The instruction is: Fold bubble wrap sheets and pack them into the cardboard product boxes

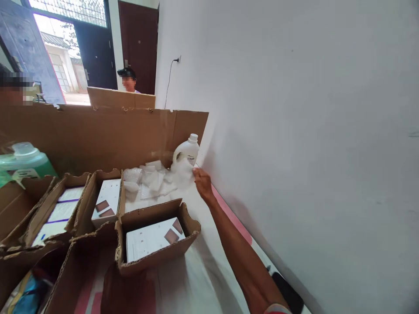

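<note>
Nearest me: open cardboard box [157, 237] on table [203, 279], white carton [153, 239] inside. Beyond it, pile of clear plastic bags [149, 181] against cardboard wall [98, 135]. My right hand [202, 183] stretched far forward by wall, fingers pinching edge of one plastic bag [181, 176]. White bottle [186, 152] stands just behind that bag, in corner. Left hand out of sight. Farther left, more boxes, green bottle [22, 163].
</note>
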A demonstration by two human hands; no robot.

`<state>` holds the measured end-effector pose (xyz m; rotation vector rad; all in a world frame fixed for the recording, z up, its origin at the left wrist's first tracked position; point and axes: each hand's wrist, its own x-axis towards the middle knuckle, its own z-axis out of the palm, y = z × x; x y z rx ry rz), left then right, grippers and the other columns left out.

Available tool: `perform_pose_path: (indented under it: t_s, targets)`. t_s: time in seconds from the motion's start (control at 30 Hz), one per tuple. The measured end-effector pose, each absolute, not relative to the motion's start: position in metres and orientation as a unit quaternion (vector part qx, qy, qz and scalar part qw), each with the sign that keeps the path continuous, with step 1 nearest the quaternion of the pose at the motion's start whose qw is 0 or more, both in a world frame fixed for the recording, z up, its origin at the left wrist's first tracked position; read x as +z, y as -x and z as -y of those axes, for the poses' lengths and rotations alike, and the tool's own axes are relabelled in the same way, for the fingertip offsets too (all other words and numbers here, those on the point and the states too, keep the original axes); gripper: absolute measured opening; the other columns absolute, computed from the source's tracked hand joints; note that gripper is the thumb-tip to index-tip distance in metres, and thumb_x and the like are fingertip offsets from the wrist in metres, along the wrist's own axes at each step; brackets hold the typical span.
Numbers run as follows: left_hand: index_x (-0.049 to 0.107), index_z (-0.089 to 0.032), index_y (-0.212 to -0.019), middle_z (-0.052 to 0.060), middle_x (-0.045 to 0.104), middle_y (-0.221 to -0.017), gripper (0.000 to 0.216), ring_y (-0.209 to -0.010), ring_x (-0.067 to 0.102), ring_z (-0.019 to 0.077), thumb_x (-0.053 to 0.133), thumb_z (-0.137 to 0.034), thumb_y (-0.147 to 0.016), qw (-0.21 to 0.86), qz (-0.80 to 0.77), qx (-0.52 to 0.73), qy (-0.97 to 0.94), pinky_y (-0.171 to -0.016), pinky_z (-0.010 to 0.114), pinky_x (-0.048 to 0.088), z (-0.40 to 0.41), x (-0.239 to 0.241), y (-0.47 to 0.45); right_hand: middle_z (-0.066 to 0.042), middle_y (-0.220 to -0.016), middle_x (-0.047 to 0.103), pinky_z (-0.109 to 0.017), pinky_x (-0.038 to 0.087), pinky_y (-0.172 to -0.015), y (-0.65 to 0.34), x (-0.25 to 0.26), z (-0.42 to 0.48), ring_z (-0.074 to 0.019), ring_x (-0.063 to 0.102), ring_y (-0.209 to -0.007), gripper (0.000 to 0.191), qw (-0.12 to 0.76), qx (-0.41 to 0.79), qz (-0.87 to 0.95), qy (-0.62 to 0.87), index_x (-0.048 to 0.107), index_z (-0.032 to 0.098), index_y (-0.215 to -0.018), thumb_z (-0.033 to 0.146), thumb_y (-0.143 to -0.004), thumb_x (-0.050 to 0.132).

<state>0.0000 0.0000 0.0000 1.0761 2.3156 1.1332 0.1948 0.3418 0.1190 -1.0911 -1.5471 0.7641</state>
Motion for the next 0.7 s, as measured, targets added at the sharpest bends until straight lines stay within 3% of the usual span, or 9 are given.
perform_pose_path:
  t_s: [0.1, 0.2, 0.33, 0.43, 0.53, 0.63, 0.7]
  targets:
    - [0.059, -0.023, -0.127, 0.009, 0.061, -0.130, 0.041, -0.114, 0.062, 0.0245, 0.065, -0.042, -0.092, 0.175, -0.819, 0.394, -0.379, -0.091, 0.044, 0.056, -0.009, -0.001, -0.002, -0.002, -0.077, 0.063, -0.028, 0.049, -0.062, -0.232, 0.139, -0.310, -0.0167, 0.056, -0.071, 0.049, 0.591, 0.350, 0.567, 0.455, 0.062, 0.020, -0.084, 0.067, -0.084, 0.050]
    - [0.059, -0.022, -0.128, 0.008, 0.061, -0.129, 0.043, -0.115, 0.062, 0.0247, 0.065, -0.043, -0.091, 0.182, -0.821, 0.387, -0.378, -0.092, 0.045, 0.055, -0.016, 0.000, -0.003, 0.000, -0.076, 0.062, -0.027, 0.050, -0.062, -0.274, 0.163, -0.262, -0.0151, 0.057, -0.069, 0.039, 0.638, 0.362, 0.520, 0.438, 0.059, 0.021, -0.080, 0.060, -0.081, 0.058]
    - [0.065, -0.021, -0.116, 0.014, 0.066, -0.116, 0.049, -0.113, 0.063, 0.0375, 0.067, -0.055, -0.083, 0.207, -0.826, 0.363, -0.378, -0.090, 0.051, 0.052, -0.027, 0.007, 0.001, 0.000, -0.082, 0.065, -0.028, 0.054, -0.070, -0.316, 0.187, -0.183, -0.0149, 0.061, -0.076, 0.022, 0.685, 0.427, 0.451, 0.381, 0.061, 0.023, -0.080, 0.040, -0.075, 0.073]
    - [0.066, -0.018, -0.113, 0.019, 0.066, -0.109, 0.056, -0.114, 0.061, 0.0464, 0.065, -0.061, -0.078, 0.216, -0.815, 0.351, -0.409, -0.090, 0.058, 0.050, -0.029, 0.014, 0.003, -0.001, -0.089, 0.069, -0.032, 0.057, -0.076, -0.322, 0.188, -0.122, -0.0164, 0.065, -0.080, 0.022, 0.655, 0.502, 0.435, 0.360, 0.066, 0.024, -0.090, 0.033, -0.073, 0.077]
    - [0.056, -0.013, -0.129, 0.023, 0.059, -0.123, 0.072, -0.125, 0.051, 0.0484, 0.064, -0.061, -0.076, 0.163, -0.802, 0.392, -0.420, -0.097, 0.062, 0.045, -0.009, 0.021, -0.005, -0.002, -0.094, 0.072, -0.035, 0.058, -0.076, -0.307, 0.170, -0.070, -0.0186, 0.067, -0.081, 0.026, 0.603, 0.566, 0.426, 0.366, 0.067, 0.024, -0.096, 0.037, -0.076, 0.077]
    - [0.037, -0.006, -0.145, 0.025, 0.047, -0.136, 0.096, -0.130, 0.045, 0.0437, 0.062, -0.067, -0.075, 0.102, -0.794, 0.462, -0.381, -0.104, 0.061, 0.042, 0.035, 0.033, -0.025, -0.001, -0.093, 0.072, -0.033, 0.056, -0.073, -0.282, 0.143, -0.027, -0.0187, 0.066, -0.079, 0.028, 0.566, 0.633, 0.388, 0.358, 0.065, 0.024, -0.091, 0.041, -0.074, 0.081]
    - [0.036, -0.010, -0.147, 0.021, 0.046, -0.138, 0.093, -0.124, 0.050, 0.0361, 0.058, -0.069, -0.079, 0.097, -0.759, 0.511, -0.391, -0.106, 0.055, 0.043, 0.069, 0.046, -0.039, 0.000, -0.087, 0.070, -0.031, 0.053, -0.069, -0.264, 0.127, -0.004, -0.0179, 0.064, -0.075, 0.031, 0.542, 0.673, 0.365, 0.346, 0.063, 0.024, -0.086, 0.044, -0.073, 0.083]
